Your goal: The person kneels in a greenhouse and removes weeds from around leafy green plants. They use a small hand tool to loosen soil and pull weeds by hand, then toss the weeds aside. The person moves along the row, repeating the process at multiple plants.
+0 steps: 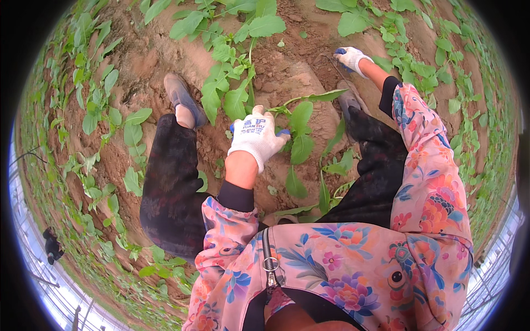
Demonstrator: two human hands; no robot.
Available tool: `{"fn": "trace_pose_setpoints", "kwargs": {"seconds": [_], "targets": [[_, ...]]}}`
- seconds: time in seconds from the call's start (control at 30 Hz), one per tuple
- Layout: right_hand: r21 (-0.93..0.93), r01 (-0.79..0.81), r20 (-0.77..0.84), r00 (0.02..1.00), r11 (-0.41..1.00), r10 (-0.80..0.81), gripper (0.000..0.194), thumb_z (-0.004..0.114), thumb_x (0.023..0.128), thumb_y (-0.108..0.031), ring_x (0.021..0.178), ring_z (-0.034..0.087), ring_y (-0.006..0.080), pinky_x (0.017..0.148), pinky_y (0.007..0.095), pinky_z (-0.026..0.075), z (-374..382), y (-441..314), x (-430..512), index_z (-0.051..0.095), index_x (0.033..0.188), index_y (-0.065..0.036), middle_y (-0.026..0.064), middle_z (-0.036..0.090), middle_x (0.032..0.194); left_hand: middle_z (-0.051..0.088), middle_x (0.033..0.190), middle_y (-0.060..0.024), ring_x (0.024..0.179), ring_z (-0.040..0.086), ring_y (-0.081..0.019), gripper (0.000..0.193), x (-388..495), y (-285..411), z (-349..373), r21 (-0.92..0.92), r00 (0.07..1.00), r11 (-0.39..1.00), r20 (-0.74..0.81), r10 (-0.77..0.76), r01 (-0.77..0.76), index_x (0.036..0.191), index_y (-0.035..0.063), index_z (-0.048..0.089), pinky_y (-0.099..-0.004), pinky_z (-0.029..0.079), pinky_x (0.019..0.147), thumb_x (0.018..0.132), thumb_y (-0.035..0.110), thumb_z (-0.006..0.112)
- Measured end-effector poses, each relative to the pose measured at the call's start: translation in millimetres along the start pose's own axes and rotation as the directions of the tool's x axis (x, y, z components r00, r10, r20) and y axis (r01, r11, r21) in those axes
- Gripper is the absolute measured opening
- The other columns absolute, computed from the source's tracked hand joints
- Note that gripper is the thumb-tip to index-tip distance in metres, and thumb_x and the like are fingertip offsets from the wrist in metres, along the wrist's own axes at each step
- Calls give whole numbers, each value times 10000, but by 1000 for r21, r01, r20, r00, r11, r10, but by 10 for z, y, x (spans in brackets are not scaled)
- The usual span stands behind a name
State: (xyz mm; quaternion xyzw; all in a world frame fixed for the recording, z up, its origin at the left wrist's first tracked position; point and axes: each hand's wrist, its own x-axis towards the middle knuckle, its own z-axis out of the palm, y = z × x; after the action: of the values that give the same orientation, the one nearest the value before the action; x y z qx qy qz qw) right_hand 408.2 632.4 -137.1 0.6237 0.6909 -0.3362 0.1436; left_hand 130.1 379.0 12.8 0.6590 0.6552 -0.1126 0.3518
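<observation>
My left hand, in a white knit glove with blue-coated fingertips, is palm down over the soil among leafy green plants. Its thumb points away to the right, touching or close beside a low plant. What lies under the palm is hidden. My right hand, gloved alike, reaches out to the upper right beyond my right shoe. Its fingers are curled around a slender hand tool, whose thin, dark metal part shows against the loose soil; the grip is covered by the glove.
Broad-leaved plants and vines line the left, with more rows on the right. My left shoe rests on bare brown soil. Cut or loose leaves lie between my legs. A dark figure, perhaps a person, appears far off at lower left.
</observation>
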Motion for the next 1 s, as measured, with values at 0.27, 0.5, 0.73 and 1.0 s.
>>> {"fn": "trace_pose_setpoints", "kwargs": {"seconds": [0.27,0.5,0.73,1.0], "targets": [[-397,-128,439,843,909,311,507,511,908,-384,1142,599,341,878,450,517,576,1342,-725,521,1347,-131,135,600,1293,419,1441,-204,1191,553,-361,640,58,52,36,30,994,1000,-107,0,3,1212,-47,570,-416,449,989,828,459,641],[-21,-207,71,976,978,208,557,500,874,-486,1227,535,349,1006,425,433,938,1600,-1075,539,1326,-161,156,570,1329,482,1392,-181,1083,615,-346,489,-38,47,-83,-176,952,977,-299,65,-122,1120,0,625,-408,494,923,829,390,664],[0,-248,199,949,969,243,533,508,864,-477,1215,541,357,997,424,436,775,1365,-1310,566,1296,-170,150,576,1325,555,1271,-167,949,645,-321,456,-650,41,-562,-96,809,979,-581,93,-182,1148,5,607,-372,539,765,821,299,729],[-100,-120,61,990,988,127,423,565,846,-392,972,638,311,838,431,503,246,1502,-1364,619,1196,-160,116,676,1077,578,1219,-185,981,633,-363,456,-1547,38,-799,-64,768,973,-626,135,-223,1156,17,597,-402,522,829,800,261,743]]}}
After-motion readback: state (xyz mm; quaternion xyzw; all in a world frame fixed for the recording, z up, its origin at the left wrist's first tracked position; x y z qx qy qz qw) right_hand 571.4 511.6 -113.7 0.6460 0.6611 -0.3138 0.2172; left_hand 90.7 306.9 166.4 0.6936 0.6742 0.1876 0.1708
